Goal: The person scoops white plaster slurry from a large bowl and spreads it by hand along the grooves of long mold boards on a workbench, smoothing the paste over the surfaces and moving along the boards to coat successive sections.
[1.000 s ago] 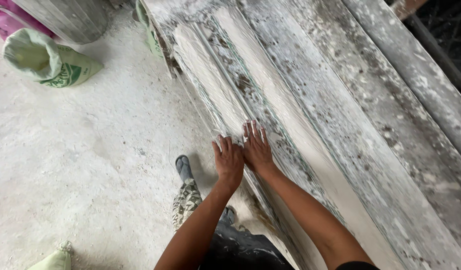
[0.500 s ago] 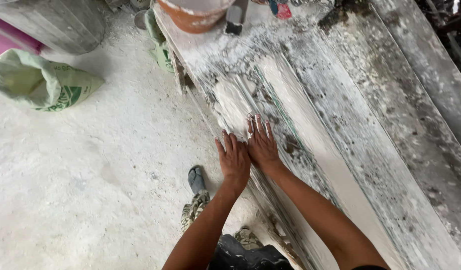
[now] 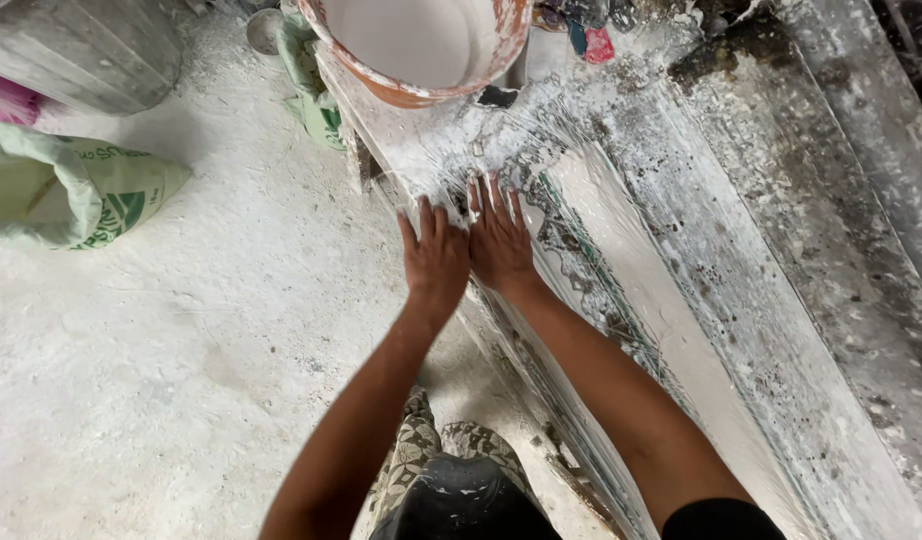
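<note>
So we've got both palms flat on this long, white-caked plaster mould, a channelled trough with a smooth pale strip down the middle, lying on the grimy grey workbench that runs diagonally across the right of the view. Our left hand sits on the near lip of the mould, fingers straight and held close together, pressed down flat. Our right hand is right beside it, touching along the thumb side, fingers fanned a bit more and also pressed to the wet white surface. Neither is pinching or holding anything.

What's changed: compared with a second ago, the hands have slid up the mould toward its far end. Back then there was only bare trough ahead; now the round orange-rimmed bucket of white plaster is just beyond our fingertips. We'd judge that the smoothing pass is nearly at the top of the piece, with little length left.

Further out, a green-and-white woven sack lies on the dusty white concrete floor to the left, a grey metal drum stands behind it, and our patterned trousers show at the bottom.
</note>
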